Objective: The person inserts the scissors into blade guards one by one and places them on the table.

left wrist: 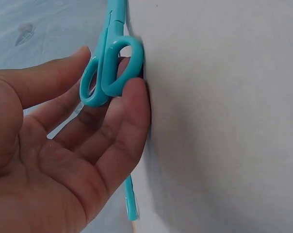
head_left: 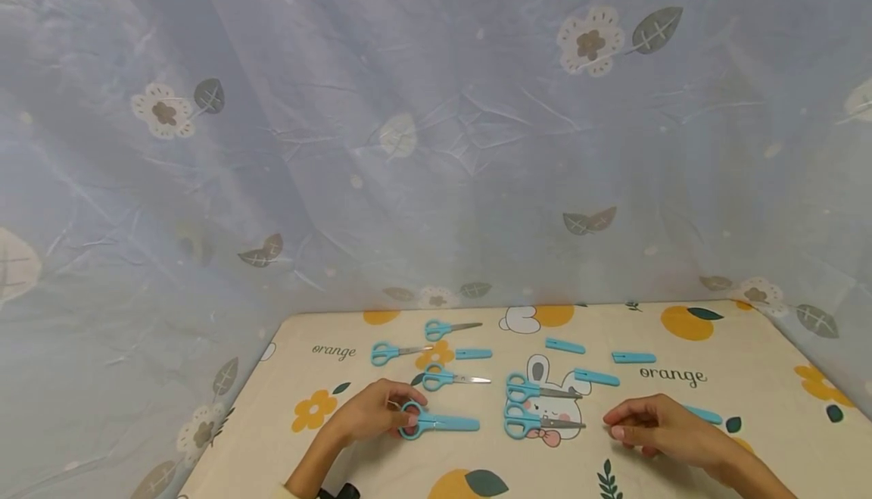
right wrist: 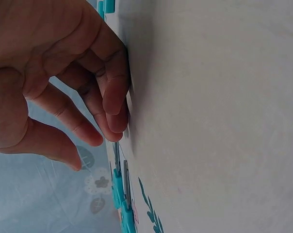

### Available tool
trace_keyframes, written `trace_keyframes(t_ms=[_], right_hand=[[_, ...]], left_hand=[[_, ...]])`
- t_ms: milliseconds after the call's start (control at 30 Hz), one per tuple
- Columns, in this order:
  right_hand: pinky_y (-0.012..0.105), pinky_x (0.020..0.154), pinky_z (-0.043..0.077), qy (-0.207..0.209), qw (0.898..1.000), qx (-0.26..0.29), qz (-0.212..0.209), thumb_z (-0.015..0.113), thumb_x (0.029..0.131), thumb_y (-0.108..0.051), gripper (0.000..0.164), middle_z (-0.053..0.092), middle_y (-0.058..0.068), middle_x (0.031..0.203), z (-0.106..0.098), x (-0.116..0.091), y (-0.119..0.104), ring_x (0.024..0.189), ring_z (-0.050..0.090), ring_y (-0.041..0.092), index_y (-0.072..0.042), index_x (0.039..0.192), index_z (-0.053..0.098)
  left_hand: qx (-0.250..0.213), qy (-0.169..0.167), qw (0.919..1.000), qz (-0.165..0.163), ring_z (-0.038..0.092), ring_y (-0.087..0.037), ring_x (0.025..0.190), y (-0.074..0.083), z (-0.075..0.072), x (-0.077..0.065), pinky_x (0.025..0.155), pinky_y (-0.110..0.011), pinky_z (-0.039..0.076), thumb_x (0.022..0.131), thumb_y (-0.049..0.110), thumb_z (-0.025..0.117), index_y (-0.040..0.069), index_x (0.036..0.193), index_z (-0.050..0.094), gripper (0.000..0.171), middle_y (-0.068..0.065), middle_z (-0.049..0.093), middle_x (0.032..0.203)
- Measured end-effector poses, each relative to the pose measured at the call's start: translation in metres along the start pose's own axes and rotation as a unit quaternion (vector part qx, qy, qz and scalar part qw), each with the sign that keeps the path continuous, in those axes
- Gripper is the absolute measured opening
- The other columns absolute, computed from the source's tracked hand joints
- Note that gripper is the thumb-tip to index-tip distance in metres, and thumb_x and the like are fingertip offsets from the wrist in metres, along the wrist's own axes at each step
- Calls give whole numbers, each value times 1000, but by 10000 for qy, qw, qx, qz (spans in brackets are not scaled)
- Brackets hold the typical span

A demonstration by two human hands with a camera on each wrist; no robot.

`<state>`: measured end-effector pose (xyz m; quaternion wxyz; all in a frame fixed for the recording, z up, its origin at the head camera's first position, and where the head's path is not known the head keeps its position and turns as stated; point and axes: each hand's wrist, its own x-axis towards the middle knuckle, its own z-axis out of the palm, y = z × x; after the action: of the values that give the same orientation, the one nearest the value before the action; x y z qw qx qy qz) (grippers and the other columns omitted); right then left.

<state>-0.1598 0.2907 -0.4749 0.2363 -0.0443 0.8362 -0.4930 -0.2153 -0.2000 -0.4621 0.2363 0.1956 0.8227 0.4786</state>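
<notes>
A pair of blue scissors with a blue cap on its blades (head_left: 439,424) lies on the printed tablecloth (head_left: 749,363) at the near left. My left hand (head_left: 402,416) rests beside it, and its straight fingertips (left wrist: 137,90) touch the handle loops (left wrist: 110,68), with the thumb held apart. My right hand (head_left: 623,427) is at the near right with nothing in it. Its loosely curled fingertips (right wrist: 115,109) rest on the cloth. A loose blue cap (head_left: 705,414) lies just behind that hand.
Several uncapped blue scissors lie further back, one pair (head_left: 453,379) just behind my left hand and two (head_left: 538,408) on the rabbit print between the hands. Loose caps (head_left: 596,378) are scattered at the back right. A flowered sheet (head_left: 409,143) hangs behind the table.
</notes>
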Motion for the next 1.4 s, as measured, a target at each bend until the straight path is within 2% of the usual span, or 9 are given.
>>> trace_keyframes(t_ms=[133,233,467,767,933,1167,1400], right_hand=[[28,71,57,26,10000,-19,43,70,106,-29,42,76,3,112,1,-1,0,91,60,19,5,131,70],[28,71,57,57,10000,-53,59,71,105,-30,42,76,3,111,0,-2,0,91,61,19,4,131,70],[31,73,58,112,9998,-70,162,73,104,-33,43,76,4,117,-5,-7,0,94,61,20,0,131,71],[30,71,58,196,9998,-72,58,73,104,-33,51,76,10,125,-8,-11,4,95,61,21,5,138,66],[29,67,56,198,9996,-1,-184,73,104,-28,50,77,10,122,-9,-13,7,92,62,18,8,138,65],[25,69,55,377,9969,-285,-631,76,102,-27,50,77,15,122,-10,-18,10,96,66,11,7,136,67],[18,79,57,718,9933,-786,-438,81,97,-29,53,76,15,127,-9,-18,7,105,67,21,4,137,69]], left_hand=[[227,114,9996,105,64,-14,76,0,0,-1,61,-22,55,96,-1,74,0,121,76,26,-9,75,102],[433,205,9987,191,65,-13,80,0,0,-2,64,-19,53,94,-1,75,0,121,77,27,-11,77,104],[870,393,9950,304,72,-21,96,2,-3,-5,79,-25,55,93,2,78,2,119,78,26,-10,80,108],[1019,463,9932,322,70,-23,101,1,-7,-6,82,-26,55,95,10,81,3,119,78,25,-10,78,113],[1145,416,9916,433,71,-25,102,-1,-9,-6,83,-25,58,97,14,80,2,120,77,25,-11,78,115],[1563,594,9847,489,72,-29,107,-1,-8,-2,89,-37,63,98,19,80,2,125,75,32,-13,77,122],[1545,687,9843,511,70,-43,119,4,-9,3,100,-57,61,99,17,79,-2,133,70,40,-21,73,131]])
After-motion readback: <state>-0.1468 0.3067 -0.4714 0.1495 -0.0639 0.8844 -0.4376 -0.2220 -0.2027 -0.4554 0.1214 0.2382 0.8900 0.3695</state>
